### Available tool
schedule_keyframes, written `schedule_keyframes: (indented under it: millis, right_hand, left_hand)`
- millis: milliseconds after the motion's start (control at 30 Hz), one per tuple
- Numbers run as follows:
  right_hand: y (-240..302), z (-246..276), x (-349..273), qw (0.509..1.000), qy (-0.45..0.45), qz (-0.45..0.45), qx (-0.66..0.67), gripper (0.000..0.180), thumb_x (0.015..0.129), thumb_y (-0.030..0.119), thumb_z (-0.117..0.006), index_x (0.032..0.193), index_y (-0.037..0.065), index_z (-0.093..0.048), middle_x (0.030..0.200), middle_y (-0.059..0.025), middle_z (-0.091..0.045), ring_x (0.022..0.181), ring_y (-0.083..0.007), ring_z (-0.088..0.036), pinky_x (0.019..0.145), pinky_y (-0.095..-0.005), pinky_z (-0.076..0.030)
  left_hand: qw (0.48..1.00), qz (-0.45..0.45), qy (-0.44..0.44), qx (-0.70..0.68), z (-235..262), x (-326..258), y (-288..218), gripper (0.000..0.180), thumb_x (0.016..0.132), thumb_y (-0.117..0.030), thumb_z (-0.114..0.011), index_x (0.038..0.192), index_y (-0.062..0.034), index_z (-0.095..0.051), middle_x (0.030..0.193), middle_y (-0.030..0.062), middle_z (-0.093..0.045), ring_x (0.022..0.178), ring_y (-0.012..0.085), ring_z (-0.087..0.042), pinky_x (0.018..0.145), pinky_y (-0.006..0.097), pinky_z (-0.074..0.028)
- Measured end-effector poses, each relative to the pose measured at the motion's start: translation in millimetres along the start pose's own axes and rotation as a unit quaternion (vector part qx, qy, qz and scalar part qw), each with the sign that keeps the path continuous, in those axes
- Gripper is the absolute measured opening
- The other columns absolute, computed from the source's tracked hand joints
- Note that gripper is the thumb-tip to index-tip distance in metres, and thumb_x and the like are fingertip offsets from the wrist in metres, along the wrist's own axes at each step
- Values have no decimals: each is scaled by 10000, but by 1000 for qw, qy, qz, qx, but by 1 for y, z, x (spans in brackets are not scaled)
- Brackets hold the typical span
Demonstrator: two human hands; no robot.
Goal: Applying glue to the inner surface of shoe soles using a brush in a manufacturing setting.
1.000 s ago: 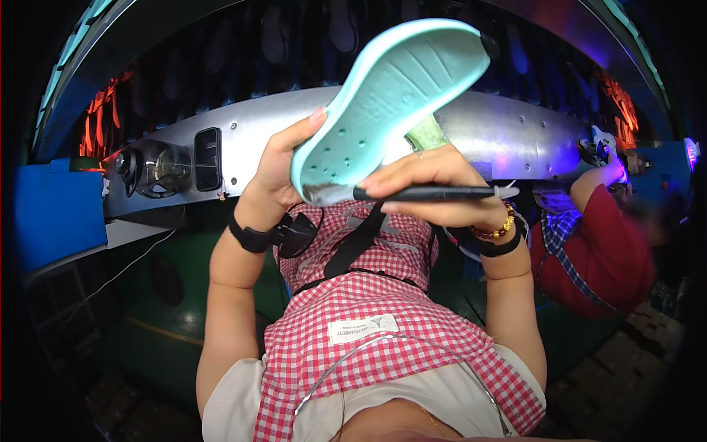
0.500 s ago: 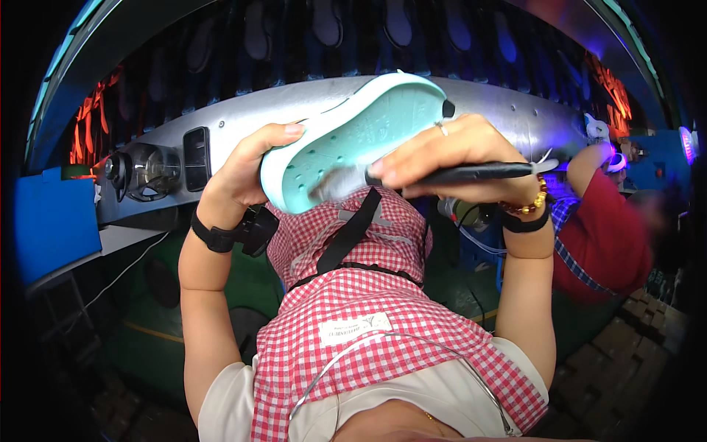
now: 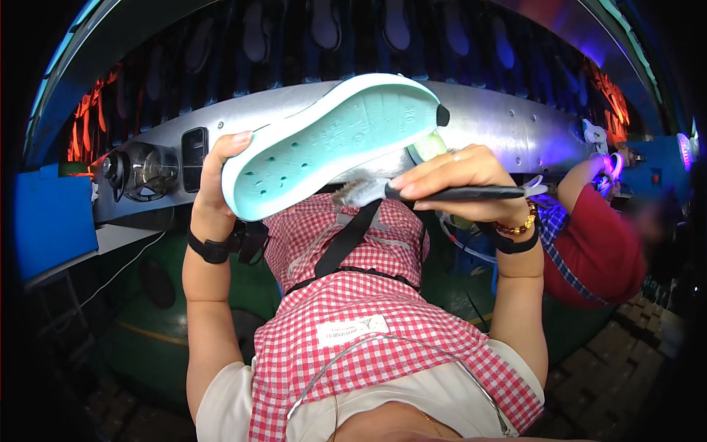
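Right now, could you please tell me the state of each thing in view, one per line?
Mint-green foam shoe sole: held up, underside facing the camera, tilted.
Black-handled brush: held level, bristles at the sole's lower edge.
Left hand: gripping the sole's heel end.
Right hand: closed on the brush handle.
Red-checked apron: worn, strapped on.

A pale mint shoe sole (image 3: 335, 144) sits up in the air, its flat face turned this way, dotted with small holes, white rim running round the edge, toe end high to the right, heel end low to the left. Just under its lower edge lies a black-handled brush (image 3: 412, 194), handle stretching rightward, worn grey bristles touching the sole's rim.
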State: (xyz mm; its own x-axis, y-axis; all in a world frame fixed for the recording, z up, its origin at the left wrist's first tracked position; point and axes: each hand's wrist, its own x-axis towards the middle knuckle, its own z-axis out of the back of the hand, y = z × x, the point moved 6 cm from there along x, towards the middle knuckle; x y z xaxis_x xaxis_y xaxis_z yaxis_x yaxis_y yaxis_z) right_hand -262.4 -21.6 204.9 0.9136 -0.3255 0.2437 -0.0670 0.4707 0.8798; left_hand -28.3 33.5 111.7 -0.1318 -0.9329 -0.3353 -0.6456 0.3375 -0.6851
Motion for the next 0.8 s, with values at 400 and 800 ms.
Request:
schedule_keyframes:
  millis: [400,800]
  right_hand:
    - [25,-5,1,986,-150,73,-5,231,606,-44,-671,831,-2,-637,817,-142,-641,715,-212,-589,653,-293,-452]
    - [-6,-45,20,976,-152,1,-158,190,626,3,-664,811,12,-625,727,-100,-629,650,-213,-600,583,-275,-465]
  left_hand:
    - [957,-113,111,-243,-29,15,5,654,822,-527,-382,1286,-69,-328,1299,130,-371,1191,289,-366,982,457,-302]
    - [968,-152,-10,-199,-40,36,33,805,791,-676,-189,1267,-43,-331,1218,185,-433,1117,347,-417,962,465,-310]
